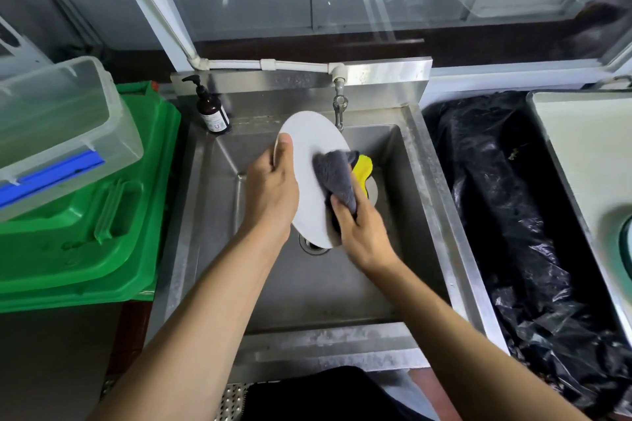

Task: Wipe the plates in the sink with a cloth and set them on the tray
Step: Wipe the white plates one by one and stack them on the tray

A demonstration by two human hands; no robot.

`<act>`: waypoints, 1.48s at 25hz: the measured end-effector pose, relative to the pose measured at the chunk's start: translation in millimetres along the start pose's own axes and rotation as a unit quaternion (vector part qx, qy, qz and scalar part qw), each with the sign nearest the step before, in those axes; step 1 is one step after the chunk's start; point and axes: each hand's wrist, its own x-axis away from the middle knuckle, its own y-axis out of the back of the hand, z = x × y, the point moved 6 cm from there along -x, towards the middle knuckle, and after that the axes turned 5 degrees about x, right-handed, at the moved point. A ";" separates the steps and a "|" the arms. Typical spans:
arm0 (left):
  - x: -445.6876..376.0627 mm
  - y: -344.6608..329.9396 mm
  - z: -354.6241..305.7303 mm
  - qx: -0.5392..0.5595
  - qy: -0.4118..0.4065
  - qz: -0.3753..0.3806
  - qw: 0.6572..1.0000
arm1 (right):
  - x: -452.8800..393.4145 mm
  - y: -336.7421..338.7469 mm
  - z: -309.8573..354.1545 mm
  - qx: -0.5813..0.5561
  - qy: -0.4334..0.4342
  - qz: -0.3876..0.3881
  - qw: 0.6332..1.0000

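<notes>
Steel sink (424,188) below, left hand (270,191) pinches rigid, breakable, likely slick white plate (309,161) by its rim, right hand (362,232) clutching soft grey-yellow cloth (337,178) on its face.

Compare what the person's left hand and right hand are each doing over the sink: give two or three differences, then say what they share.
The left hand grips the white plate by its edge, thumb on the face; the right hand clutches the grey and yellow cloth.
The left hand steadies the tilted plate; the right hand presses cloth to its face.
The left hand sits at the plate's left; the right hand at its lower right.
Both are bare and above the sink.
</notes>
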 end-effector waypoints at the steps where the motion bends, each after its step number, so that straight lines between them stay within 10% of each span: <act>1: -3.7 1.7 -1.5 -0.012 -0.002 -0.014 1.000 | 18.9 -9.3 3.6 -0.005 0.010 0.014 1.000; 11: 3.2 2.3 11.2 -0.015 -0.019 0.033 0.999 | -34.1 1.6 -16.8 -0.008 -0.069 -0.027 0.997; 21: -7.4 4.3 6.3 0.003 -0.040 0.006 0.999 | 55.3 -28.3 27.5 -0.042 0.089 0.082 0.992; 27: 6.7 -8.9 9.3 0.005 -0.048 0.055 0.997 | -39.3 -3.0 26.7 -0.085 0.001 -0.024 0.996; 37: -4.0 2.3 20.0 0.021 0.006 0.015 1.000 | 35.5 -32.2 35.9 -0.104 0.065 0.103 0.987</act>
